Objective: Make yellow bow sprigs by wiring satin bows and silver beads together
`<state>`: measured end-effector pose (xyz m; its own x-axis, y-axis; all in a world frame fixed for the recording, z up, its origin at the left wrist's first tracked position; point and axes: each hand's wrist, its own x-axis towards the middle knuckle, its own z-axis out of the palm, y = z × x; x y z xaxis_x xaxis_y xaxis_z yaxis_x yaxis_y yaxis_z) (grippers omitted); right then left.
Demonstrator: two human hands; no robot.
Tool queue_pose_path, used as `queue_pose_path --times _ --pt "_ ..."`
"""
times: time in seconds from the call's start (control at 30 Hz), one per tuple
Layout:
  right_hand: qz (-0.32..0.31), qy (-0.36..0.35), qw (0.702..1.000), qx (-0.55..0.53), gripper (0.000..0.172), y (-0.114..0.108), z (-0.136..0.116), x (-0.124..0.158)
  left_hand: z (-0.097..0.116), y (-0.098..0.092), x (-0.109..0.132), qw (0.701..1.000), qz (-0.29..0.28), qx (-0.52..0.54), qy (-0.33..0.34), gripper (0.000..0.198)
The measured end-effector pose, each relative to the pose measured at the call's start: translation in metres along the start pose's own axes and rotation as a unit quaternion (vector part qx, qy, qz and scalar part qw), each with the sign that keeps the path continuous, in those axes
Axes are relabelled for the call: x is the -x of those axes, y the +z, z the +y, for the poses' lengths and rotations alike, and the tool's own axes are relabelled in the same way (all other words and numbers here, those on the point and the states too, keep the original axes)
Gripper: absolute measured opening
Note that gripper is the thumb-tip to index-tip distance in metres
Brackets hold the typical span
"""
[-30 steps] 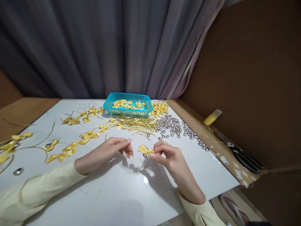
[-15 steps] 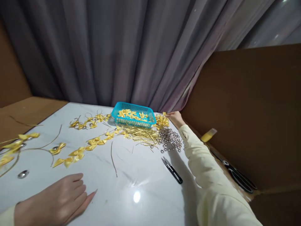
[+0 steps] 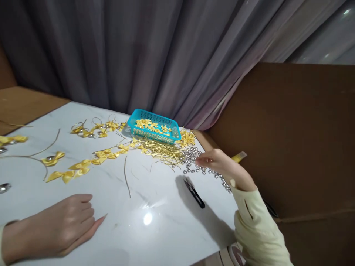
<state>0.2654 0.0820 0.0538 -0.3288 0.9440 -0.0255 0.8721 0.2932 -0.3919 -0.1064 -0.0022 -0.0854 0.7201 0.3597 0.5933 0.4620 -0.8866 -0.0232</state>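
Observation:
My left hand (image 3: 72,223) rests palm down on the white table, its fingers curled in and the thumb pointing out to the right. Nothing shows in it. My right hand (image 3: 216,161) reaches over a spread of small silver beads (image 3: 191,153), with its fingers bent together and their tips down among the beads. Whether a bead is between those fingers I cannot tell. Black thread snips (image 3: 195,194) lie just in front of the beads. Thin gold stems (image 3: 161,149) are heaped to the left of the beads, and a bunch of yellow bows (image 3: 187,137) sits behind them.
A blue basket (image 3: 177,137) with yellow bows inside stands at the table's back edge. Strings of yellow ribbon bows (image 3: 80,168) lie across the left side, with a loose gold wire (image 3: 127,179) nearby. A brown board (image 3: 291,140) rises on the right, and a grey curtain (image 3: 124,55) hangs behind.
My right hand has come back from the yellow bows at the far right corner to the beads. Some beads now trail toward the right edge. My left hand keeps its curled pose.

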Motion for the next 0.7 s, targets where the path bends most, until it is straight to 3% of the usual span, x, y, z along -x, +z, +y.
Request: queue_pose_path --times 0.1,0.17,0.33,0.47,0.6,0.7 --pt "-0.051 -0.057 0.997 0.029 0.015 0.013 -0.014 0.011 -0.002 -0.004 -0.004 0.998 -0.046 -0.01 0.052 0.042" --pt "-0.068 -0.102 0.99 0.072 0.016 0.026 -0.021 0.005 -0.003 -0.005 -0.004 0.997 -0.051 -0.015 0.048 0.042" --pt "-0.076 -0.148 0.982 0.091 0.013 0.077 -0.047 -0.039 -0.004 -0.004 0.0 0.997 -0.061 -0.004 0.037 0.039" --pt "-0.091 -0.2 0.972 0.086 0.026 0.113 -0.078 -0.074 -0.005 -0.004 0.002 0.997 -0.072 0.001 0.026 0.038" --pt "-0.116 -0.231 0.959 0.117 0.03 0.127 -0.104 -0.093 -0.008 -0.005 0.002 0.994 -0.107 -0.014 0.026 0.04" --pt "-0.137 -0.197 0.957 0.164 0.022 0.126 -0.11 -0.1 -0.01 -0.004 0.002 0.992 -0.123 -0.016 0.02 0.041"
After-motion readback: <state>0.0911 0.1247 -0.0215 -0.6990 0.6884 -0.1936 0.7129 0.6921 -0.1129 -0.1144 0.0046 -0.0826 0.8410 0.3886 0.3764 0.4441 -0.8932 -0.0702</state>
